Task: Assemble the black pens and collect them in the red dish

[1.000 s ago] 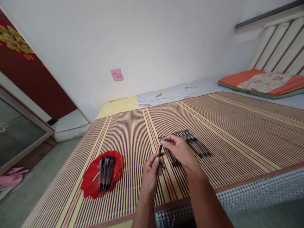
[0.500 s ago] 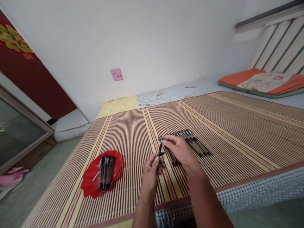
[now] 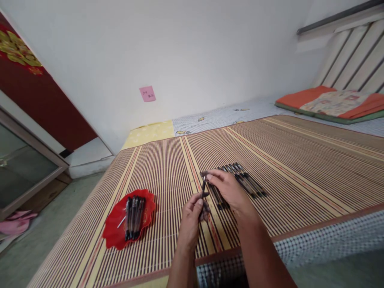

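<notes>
Over the striped mat, both hands meet at one dark pen (image 3: 204, 185) held tilted. My left hand (image 3: 191, 212) is closed around its lower part. At the upper end, the fingertips of my right hand (image 3: 225, 185) pinch the pen near a bright, silvery bit. Dark smudges show on the fingers of both hands. Just beyond and under my right hand lie several black-capped pens (image 3: 250, 185) side by side on the mat, partly hidden by that hand. To the left, a red scalloped plate (image 3: 112, 224) holds a bundle of several pens (image 3: 135, 218) and a thin white stick (image 3: 121, 222).
The slatted mat (image 3: 168, 172) covers a bed against a white wall. A folded orange and floral quilt (image 3: 333, 104) lies at the far right, by a white slatted headboard (image 3: 351, 56). A pink note (image 3: 147, 94) is on the wall. A glass-panelled door (image 3: 24, 164) stands left.
Both hands and the pen have shifted very slightly to the right. The grips look the same, and the pens on the mat and plate have not moved.
</notes>
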Available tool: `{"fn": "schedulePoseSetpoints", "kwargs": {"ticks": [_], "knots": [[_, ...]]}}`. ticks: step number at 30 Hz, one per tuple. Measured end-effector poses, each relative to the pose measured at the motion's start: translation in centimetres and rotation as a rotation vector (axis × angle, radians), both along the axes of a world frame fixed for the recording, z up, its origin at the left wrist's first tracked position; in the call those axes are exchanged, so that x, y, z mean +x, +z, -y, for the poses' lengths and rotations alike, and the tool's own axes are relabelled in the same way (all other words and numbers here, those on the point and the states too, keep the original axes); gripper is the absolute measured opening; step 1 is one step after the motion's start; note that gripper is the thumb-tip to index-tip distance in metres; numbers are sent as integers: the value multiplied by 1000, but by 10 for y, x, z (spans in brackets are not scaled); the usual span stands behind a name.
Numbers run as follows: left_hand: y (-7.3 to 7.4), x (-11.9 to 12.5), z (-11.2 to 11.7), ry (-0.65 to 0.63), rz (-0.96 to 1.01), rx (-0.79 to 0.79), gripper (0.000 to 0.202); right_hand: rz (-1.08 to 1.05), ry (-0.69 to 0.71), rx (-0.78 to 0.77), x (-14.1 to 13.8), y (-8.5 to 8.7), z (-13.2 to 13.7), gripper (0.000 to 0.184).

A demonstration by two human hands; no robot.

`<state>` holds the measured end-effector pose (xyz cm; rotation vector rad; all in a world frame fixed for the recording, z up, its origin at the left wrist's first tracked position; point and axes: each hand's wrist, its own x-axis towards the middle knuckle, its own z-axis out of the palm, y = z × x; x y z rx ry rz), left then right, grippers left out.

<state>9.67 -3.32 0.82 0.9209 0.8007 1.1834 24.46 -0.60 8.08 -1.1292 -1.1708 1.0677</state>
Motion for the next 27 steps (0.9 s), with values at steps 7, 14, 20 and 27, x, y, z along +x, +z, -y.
{"fn": "schedulePoseSetpoints", "kwargs": {"ticks": [7,14,20,27], "knots": [[-2,-1,-2,-7,-39,42,36,-4,9,21,-1,-5,-2,26],[-5,-1,-2,11,-52,30,38,-1,-37,55,5,-14,-8,34],[-5,0,-2,11,-34,29,37,28,38,26,2,-8,-5,28],[-5,0,-1,-19,-16,48,34,-29,-34,4,0,-12,-7,33]]}}
